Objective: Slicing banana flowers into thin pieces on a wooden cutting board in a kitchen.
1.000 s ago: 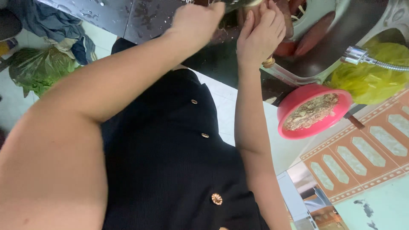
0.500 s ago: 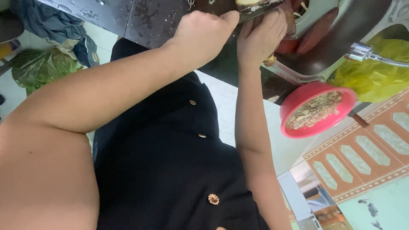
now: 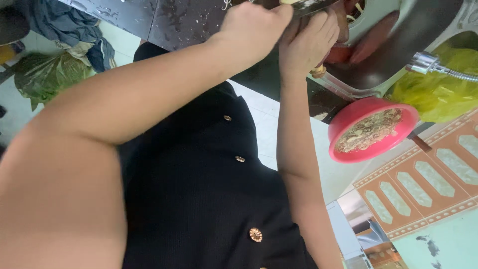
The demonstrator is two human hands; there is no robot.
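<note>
At the top edge of the dark worktop, the left hand has its fingers closed round a knife, the right hand curled beside it; cutting looks underway, scraps already filling the pink bowl.

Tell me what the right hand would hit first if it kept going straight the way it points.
Probably the red item just beyond the right hand, near the metal sink; depth is unclear, and the frame's top edge cuts the view.
</note>
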